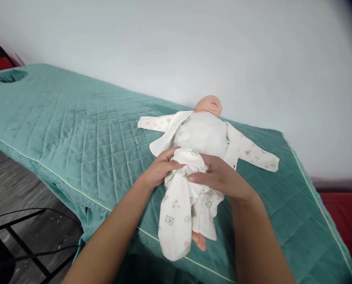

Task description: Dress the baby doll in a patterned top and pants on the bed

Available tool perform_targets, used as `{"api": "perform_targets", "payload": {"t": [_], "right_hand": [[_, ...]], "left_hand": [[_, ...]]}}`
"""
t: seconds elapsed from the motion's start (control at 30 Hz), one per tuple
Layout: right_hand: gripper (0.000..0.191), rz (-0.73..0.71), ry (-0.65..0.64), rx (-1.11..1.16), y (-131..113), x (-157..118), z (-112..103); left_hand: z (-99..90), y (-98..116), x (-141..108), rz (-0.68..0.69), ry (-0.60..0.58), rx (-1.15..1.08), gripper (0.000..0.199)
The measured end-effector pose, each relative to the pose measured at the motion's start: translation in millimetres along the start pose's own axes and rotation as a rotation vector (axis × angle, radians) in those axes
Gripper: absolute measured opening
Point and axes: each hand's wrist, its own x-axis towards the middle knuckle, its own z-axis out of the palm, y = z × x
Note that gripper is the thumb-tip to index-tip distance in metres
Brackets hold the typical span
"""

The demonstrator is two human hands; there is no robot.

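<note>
Pinching the waist of the patterned trousers [176, 209] at the doll's [204, 132] hips, the left hand [164, 167] and the right hand [216, 175] grip the cloth from either side. The doll lies on its back on the green quilted surface [96, 138], its opened white top [164, 138] spread beneath it. Below the doll's waist, a bare foot [199, 241] pokes out of one trouser leg.

I note a plain pale wall [164, 47] behind a green quilted cover [75, 118]. I find a round opening [11, 76] (dark inside) near its left end, red material [340, 221] at right, and a black frame [23, 246] over grey flooring [4, 169].
</note>
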Motion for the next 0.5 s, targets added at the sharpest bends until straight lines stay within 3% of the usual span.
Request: {"api": "perform_targets", "payload": {"t": [0.1, 0.2, 0.37, 0.5], "right_hand": [[0.02, 0.03, -0.097, -0.018, 3.7, -5.2, -7.7], [0.02, 0.014, -0.081, 0.009, 11.4, -9.9, -14.7], [0.019, -0.037, -0.049, -0.027, 13.5, -12.8, -17.9], [0.015, -0.018, -0.051, -0.137, 7.9, -11.6, -14.9]], "left_hand": [[10.4, 4.0, -2.8, 0.041, -0.004, 0.04, 0.021], [26.6, 12.2, -15.0, 0.037, -0.022, 0.066, 0.018], [49.5, 26.0, -51.5, -0.078, -0.006, 0.139, 0.017], [65.8, 30.6, -84.7, -0.207, 0.066, 0.023, 0.023]]}}
